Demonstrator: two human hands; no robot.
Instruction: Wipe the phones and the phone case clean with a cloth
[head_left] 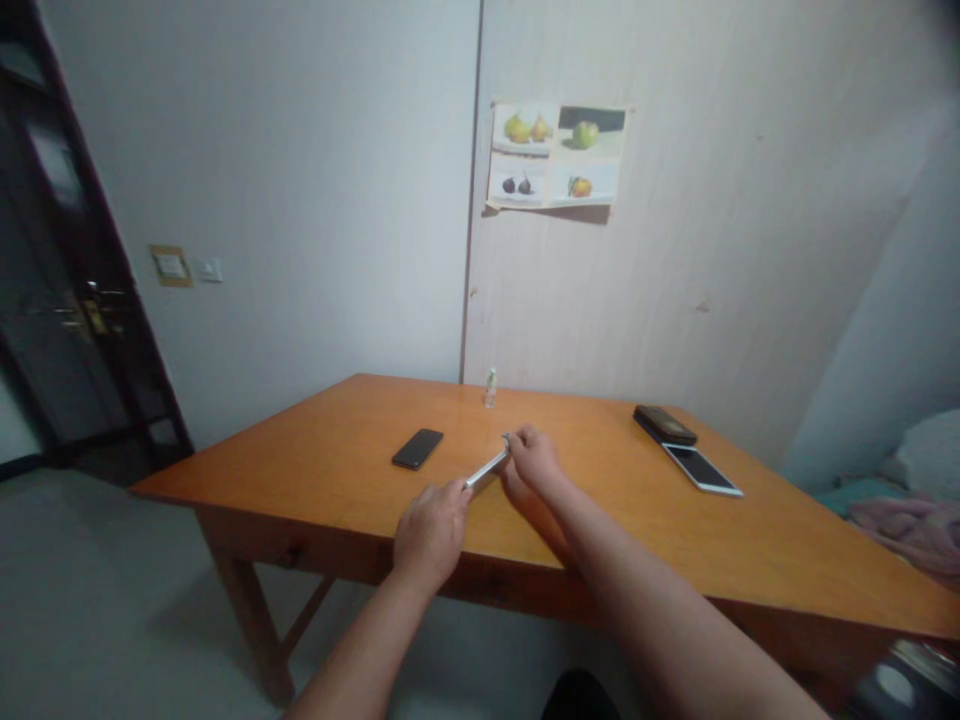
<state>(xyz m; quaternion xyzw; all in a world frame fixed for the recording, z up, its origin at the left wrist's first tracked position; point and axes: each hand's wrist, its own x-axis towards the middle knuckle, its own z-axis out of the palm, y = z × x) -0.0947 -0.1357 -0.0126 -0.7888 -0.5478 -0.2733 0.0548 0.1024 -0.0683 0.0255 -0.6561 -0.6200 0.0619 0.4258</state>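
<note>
Both my hands are raised over the near part of the wooden table (337,440), holding a slim silver-white bar-shaped object (487,468) that slants up to the right. My left hand (433,535) is closed around its lower, nearer end. At the far end, the fingers of my right hand (534,458) are pinched together on it, with a small pale tip showing beside them. The object's exact kind cannot be made out, since the hands cover both ends. A black smartphone (418,449) lies flat on the table to the left of my hands.
A small clear bottle (490,388) stands near the table's back edge. To the right lie a dark case (666,424) and a white-framed tablet (703,469). A fruit poster (556,155) hangs on the wall behind. Bundled cloth (911,530) is at the far right.
</note>
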